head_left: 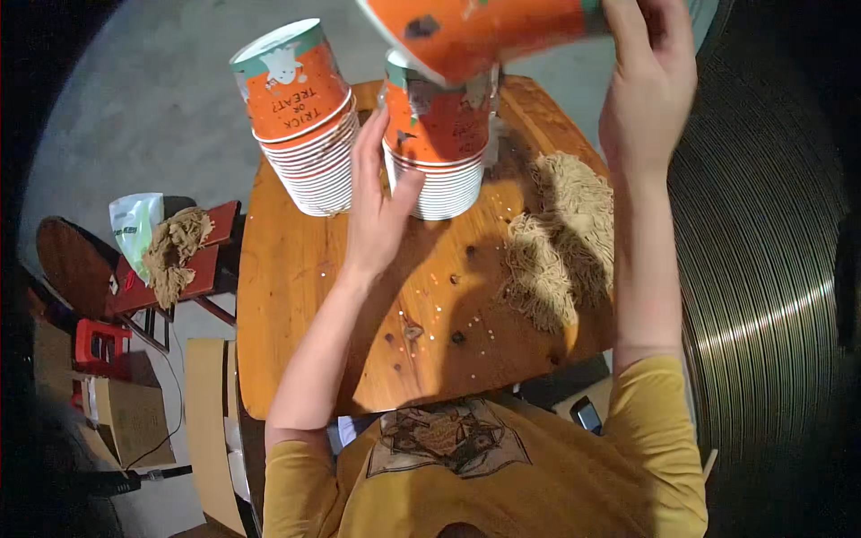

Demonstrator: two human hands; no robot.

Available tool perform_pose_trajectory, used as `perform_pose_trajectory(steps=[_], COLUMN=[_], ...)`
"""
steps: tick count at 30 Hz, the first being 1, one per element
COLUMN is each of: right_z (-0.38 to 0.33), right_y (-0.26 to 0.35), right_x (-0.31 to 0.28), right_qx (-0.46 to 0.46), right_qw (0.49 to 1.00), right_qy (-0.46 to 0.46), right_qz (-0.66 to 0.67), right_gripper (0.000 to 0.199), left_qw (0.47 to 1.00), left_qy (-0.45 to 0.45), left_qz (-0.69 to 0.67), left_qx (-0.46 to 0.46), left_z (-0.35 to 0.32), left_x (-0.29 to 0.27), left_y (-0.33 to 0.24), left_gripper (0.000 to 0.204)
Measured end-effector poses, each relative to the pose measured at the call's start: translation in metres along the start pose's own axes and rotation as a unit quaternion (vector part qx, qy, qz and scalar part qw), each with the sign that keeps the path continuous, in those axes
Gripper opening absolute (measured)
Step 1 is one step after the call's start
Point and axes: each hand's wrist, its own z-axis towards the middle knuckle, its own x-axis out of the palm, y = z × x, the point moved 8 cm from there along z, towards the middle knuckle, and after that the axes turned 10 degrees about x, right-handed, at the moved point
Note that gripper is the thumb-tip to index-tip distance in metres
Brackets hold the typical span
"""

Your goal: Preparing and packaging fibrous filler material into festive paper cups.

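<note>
Top centre: left hand, fingers flat, steadies a stack of orange paper cups on the wooden surface. Right hand, fingers wrapped, holds one orange cup tilted above.

Cut off by the top edge: the raised orange cup, only its lower side showing, and the fingertips of the right hand gripping it. Behind that cup, hidden: the top of the right-hand cup stack. Hidden too, behind the left hand: part of that stack's left wall. Too small to tell: the dark bits and pale specks below the stack.
</note>
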Motion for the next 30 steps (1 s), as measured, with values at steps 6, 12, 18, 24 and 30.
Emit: perform_pose_trajectory(steps=[6, 12, 18, 24, 30], right_z=[-0.119, -0.2, -0.234, -0.21, -0.217], right_y=[-0.045, -0.119, -0.127, -0.086, -0.108], right_x=[-0.033, -0.077, -0.08, -0.057, -0.06], right_qx=[0.323, 0.226, 0.195, 0.247, 0.288], right_qw=[0.939, 0.833, 0.791, 0.855, 0.835], right_qy=[0.046, 0.371, 0.395, 0.313, 0.306], right_qz=[0.107, -0.342, -0.425, -0.333, -0.355], right_gripper=[0.014, 0.013, 0.011, 0.013, 0.009], left_qw=[0.999, 0.929, 0.869, 0.854, 0.861], left_qy=[0.0, 0.248, 0.359, 0.363, 0.357], left_qz=[-0.01, 0.271, 0.34, 0.373, 0.362], left_qx=[-0.041, 0.054, -0.013, -0.001, -0.014], left_z=[-0.049, -0.067, -0.085, -0.09, -0.087], left_x=[0.007, -0.013, -0.016, -0.015, -0.018], left_y=[-0.077, -0.109, -0.1, -0.09, -0.085], left_gripper=[0.035, 0.037, 0.054, 0.049, 0.047])
